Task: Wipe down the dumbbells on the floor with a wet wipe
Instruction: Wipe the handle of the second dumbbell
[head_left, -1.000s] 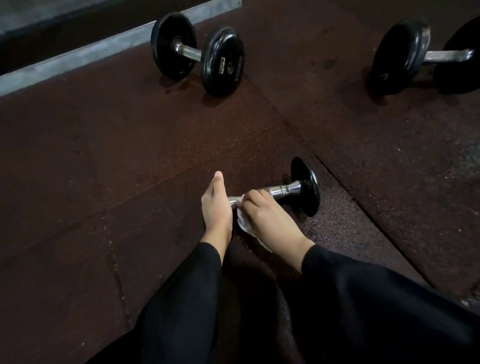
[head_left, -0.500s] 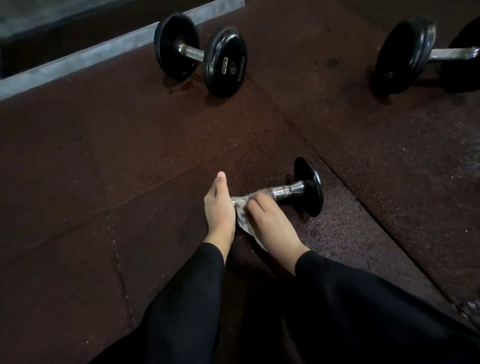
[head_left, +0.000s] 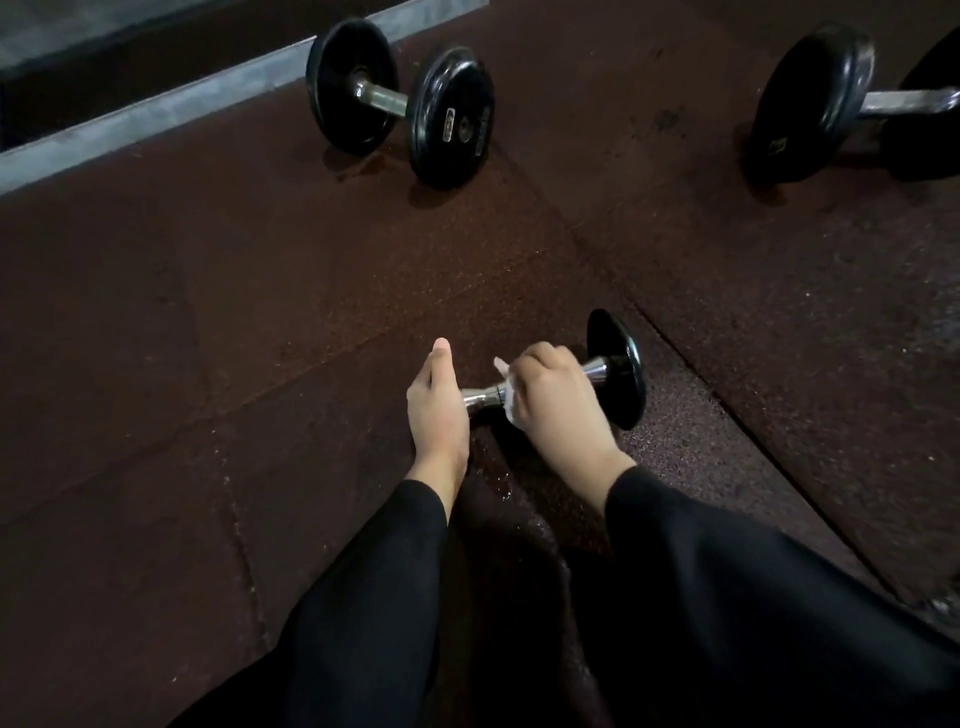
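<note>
Where the dark, speckled rubber floor mat (head_left: 260, 322) fills the head view, a small dumbbell (head_left: 618, 369) is seen lying on its side near the middle of the frame. Its chrome handle (head_left: 480, 397) is exposed only between the two hands, and one black end plate (head_left: 621, 371) is visible at the far right end. The other end is hidden behind the left hand (head_left: 439, 410), which is set edge-on against that end with the thumb pointing away from the camera; whether its fingers are curled round the plate cannot be told. The right hand (head_left: 553, 402) is wrapped over the handle, its fingers curled round a white wet wipe (head_left: 508, 397) that is pressed against the chrome (only a corner and a strip of the wipe show beside the knuckles). Both forearms are covered by black sleeves (head_left: 374, 597) reaching to the wrists.

A larger black dumbbell (head_left: 400, 101) is seen at upper centre, resting on the mat on its two round plates, with a dull metal bar between them and a pale label on the nearer plate. Just behind it a grey ledge (head_left: 156, 109) runs diagonally along the mat's edge. A third dumbbell (head_left: 815, 101) is placed at the upper right, well apart from the others and partly cut off by the frame. Seams between mat tiles are crossed by the scene, and a few wet glints are caught on the mat just below the hands.
</note>
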